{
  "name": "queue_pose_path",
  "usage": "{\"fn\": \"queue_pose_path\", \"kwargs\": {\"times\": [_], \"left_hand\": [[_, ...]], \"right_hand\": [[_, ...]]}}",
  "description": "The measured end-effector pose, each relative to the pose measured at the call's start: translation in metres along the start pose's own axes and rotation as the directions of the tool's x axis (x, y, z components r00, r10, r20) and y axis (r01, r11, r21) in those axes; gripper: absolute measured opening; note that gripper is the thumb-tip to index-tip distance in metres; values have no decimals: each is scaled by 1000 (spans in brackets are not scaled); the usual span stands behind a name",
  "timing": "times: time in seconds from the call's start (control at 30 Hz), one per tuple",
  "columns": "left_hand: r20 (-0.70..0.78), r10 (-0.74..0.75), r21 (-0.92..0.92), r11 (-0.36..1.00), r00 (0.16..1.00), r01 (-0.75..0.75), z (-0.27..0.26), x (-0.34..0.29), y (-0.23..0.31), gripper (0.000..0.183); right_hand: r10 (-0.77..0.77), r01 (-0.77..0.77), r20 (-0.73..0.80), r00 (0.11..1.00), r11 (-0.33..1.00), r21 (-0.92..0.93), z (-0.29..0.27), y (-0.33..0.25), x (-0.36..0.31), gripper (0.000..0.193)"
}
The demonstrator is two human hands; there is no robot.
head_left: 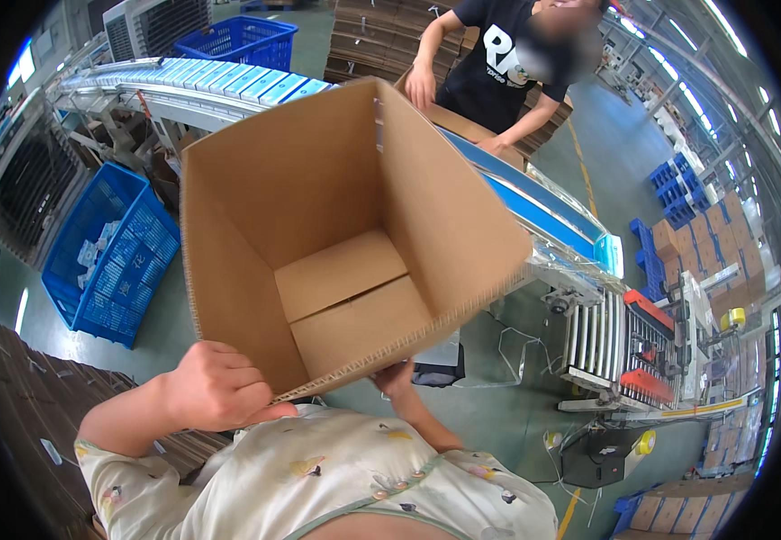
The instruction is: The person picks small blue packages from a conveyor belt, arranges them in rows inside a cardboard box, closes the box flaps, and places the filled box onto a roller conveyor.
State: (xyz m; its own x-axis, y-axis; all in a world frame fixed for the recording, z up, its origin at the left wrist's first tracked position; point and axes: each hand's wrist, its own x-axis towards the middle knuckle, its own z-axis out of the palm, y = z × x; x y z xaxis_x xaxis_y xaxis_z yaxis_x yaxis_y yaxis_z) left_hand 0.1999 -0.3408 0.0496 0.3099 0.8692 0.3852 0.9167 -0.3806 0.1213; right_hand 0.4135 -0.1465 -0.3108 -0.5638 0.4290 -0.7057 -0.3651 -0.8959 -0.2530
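A large brown cardboard box [291, 171] is held up before me, tilted with its open top toward me. Its bottom flaps meet with a narrow dark gap between them, and nothing lies inside. My left hand [221, 387] is closed over the box's near left corner, thumb along the cut edge. Below the near wall, my right hand [394, 378] holds the box from underneath; its fingers are partly hidden by the cardboard.
Beyond the box runs a conveyor [255, 83] carrying white-and-blue packs. A co-worker [498, 81] stands across a blue belt [552, 216]. A blue crate [120, 261] is at left; a roller machine [602, 337] at right. Stacked flat cardboard [48, 396] lies lower left.
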Motion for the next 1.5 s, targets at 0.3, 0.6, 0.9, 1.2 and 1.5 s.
{"fn": "queue_pose_path", "kwargs": {"times": [0.3, 0.6, 0.9, 1.2, 1.5], "left_hand": [[394, -3, -16, 1000, 919, 10, 111, -74, -103, 33], [-90, -736, -239, 670, 671, 703, 144, -11, -193, 62], [476, -821, 124, 417, 315, 901, 254, -193, -383, 52], [483, -851, -47, 212, 208, 976, 311, -35, -317, 89], [752, -617, -53, 295, 232, 954, 256, -18, -361, 76]], "right_hand": [[-15, -70, -117, 993, 725, -685, -191, -97, 48, 62], [-636, 202, 482, 602, -463, -863, 168, -172, -54, 47], [-750, 93, 280, 600, -282, -955, 146, -163, -55, 26], [-769, 163, 293, 568, -244, -956, 83, -183, -53, 28], [-549, -578, -353, 757, -312, -754, -97, -147, 138, 64]]}}
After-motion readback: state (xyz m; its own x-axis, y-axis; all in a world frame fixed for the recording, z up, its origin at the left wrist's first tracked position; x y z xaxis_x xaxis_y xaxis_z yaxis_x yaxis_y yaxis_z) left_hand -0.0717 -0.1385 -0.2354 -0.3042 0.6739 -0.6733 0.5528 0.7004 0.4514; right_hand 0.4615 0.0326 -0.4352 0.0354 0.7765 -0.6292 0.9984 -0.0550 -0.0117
